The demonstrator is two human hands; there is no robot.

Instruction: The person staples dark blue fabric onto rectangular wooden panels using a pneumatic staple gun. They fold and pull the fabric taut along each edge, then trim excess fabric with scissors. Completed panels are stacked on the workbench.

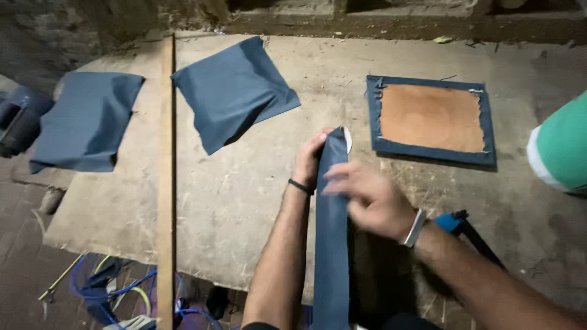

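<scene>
Worn workbench [244, 201], blue board [332, 232] between both grips

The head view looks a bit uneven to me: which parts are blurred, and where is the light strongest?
Head view: the right hand is smeared by motion blur, while the left hand gripping the blue fabric strip is sharper; light falls brightest on the middle of the worktable, and the edges and the floor at lower left sink into shadow.

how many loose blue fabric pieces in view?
3: one on the far-left board, one left of centre, one strip held in both hands. The board-wrapped one is excluded; more may be hidden.
</scene>
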